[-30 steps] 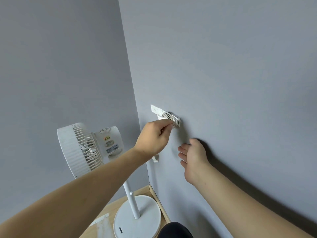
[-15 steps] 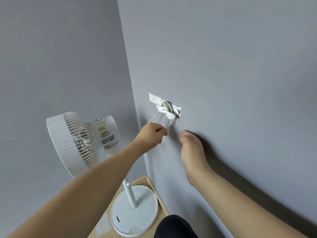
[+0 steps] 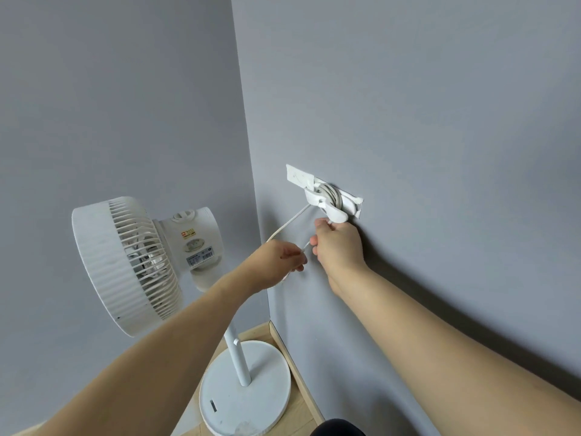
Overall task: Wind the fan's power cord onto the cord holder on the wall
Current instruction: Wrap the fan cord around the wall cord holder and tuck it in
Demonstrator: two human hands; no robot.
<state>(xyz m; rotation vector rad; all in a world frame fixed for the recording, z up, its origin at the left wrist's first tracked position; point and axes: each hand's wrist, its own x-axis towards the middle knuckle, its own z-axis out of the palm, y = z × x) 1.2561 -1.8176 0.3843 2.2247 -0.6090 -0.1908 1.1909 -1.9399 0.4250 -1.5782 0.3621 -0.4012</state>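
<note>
A white cord holder point(image 3: 327, 201) is stuck on the grey wall, with several turns of the white power cord point(image 3: 287, 223) wound around it. A free length of cord runs down and left from the holder. My left hand point(image 3: 278, 262) pinches that cord just below the holder. My right hand point(image 3: 341, 247) is right under the holder, fingers closed on the cord near its lower tab. The white standing fan point(image 3: 132, 262) is at the left, in the corner.
The fan's round base point(image 3: 248, 401) and pole stand on a wooden floor point(image 3: 298, 416) beside the wall's skirting. Two grey walls meet in a corner behind the fan. A dark object point(image 3: 338, 427) shows at the bottom edge.
My left hand came down off the holder, drawing out a length of cord. My right hand rose from the wall and closed on the cord under the holder.
</note>
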